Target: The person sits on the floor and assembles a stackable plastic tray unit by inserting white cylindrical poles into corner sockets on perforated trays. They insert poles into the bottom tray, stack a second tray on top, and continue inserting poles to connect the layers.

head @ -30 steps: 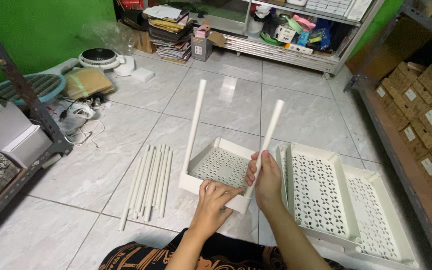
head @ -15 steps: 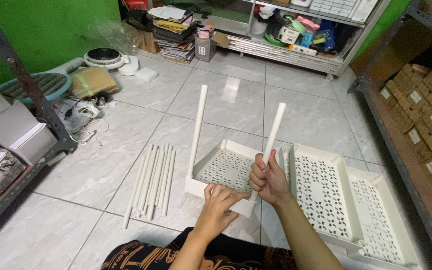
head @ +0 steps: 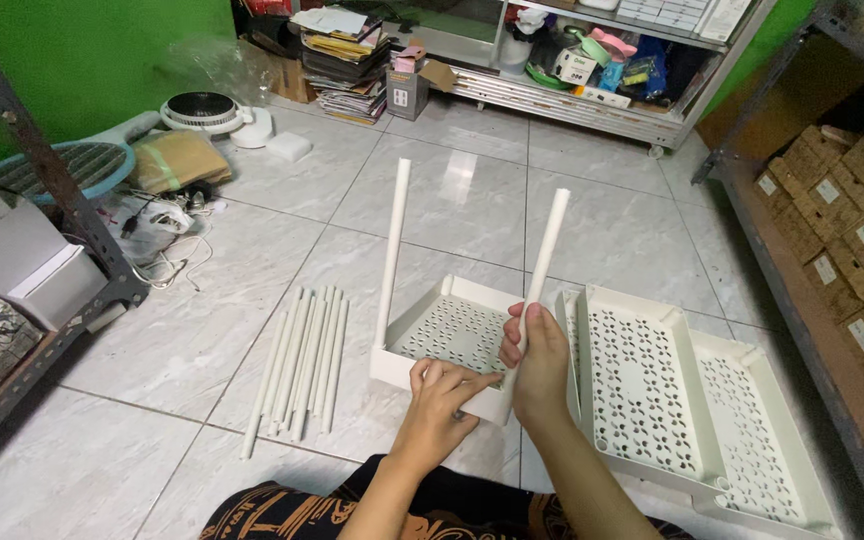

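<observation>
Pale marbled floor tiles (head: 202, 340) fill the room between a green wall and metal shelving. At the centre sits a white perforated plastic tray (head: 452, 335), with one white plastic tube (head: 392, 250) upright in its far-left corner. The right hand (head: 540, 365) is closed around a second white tube (head: 544, 255), held almost upright, its long axis tipped slightly toward one o'clock, lower end at the tray's near-right corner. The left hand (head: 442, 385), fingers curled, grips the tray's near rim at seven o'clock from that tube. Loose white tubes (head: 302, 365) lie at nine o'clock; stacked perforated trays (head: 652, 400) at three.
</observation>
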